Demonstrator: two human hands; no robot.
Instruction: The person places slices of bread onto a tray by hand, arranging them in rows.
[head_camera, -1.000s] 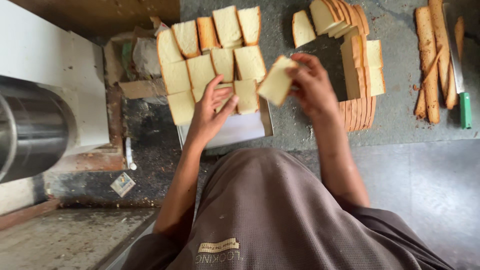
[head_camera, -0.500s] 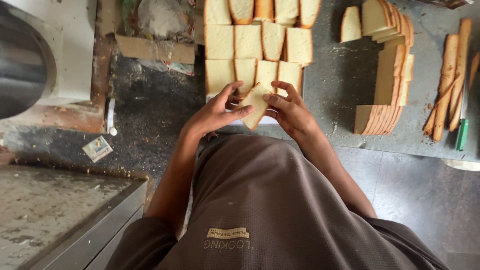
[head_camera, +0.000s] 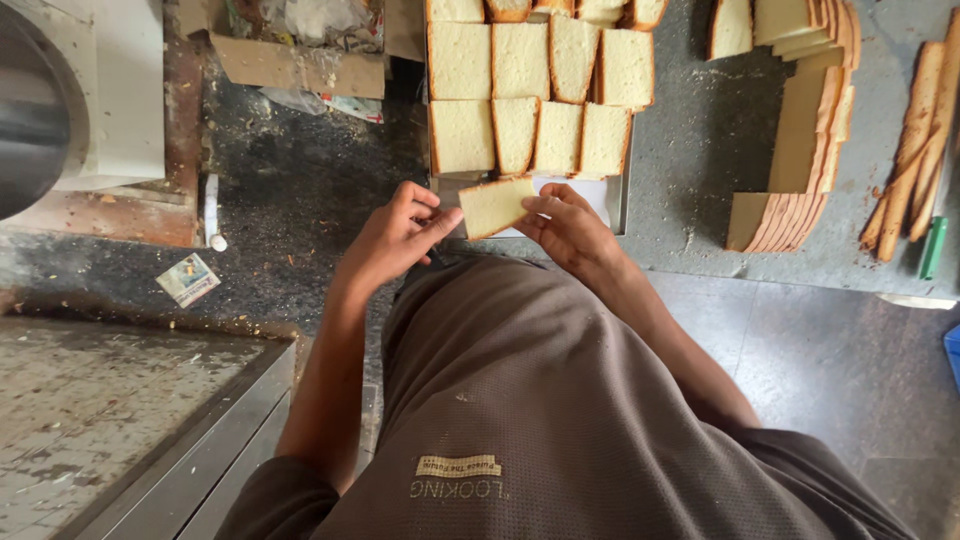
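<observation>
Holding one bread slice (head_camera: 495, 206) between both hands at the near edge of the tray (head_camera: 618, 200).

Left hand (head_camera: 395, 240) curls in with fingertips pinching the slice's left end; right hand (head_camera: 570, 228) grips its right end, wrist bent toward the body. Just beyond, rows of slices (head_camera: 535, 95) cover the tray. Further right stand a stacked loaf (head_camera: 800, 150), crust strips (head_camera: 915, 150) and a green-handled knife (head_camera: 932, 248); a cardboard box (head_camera: 295, 65) sits left.
</observation>
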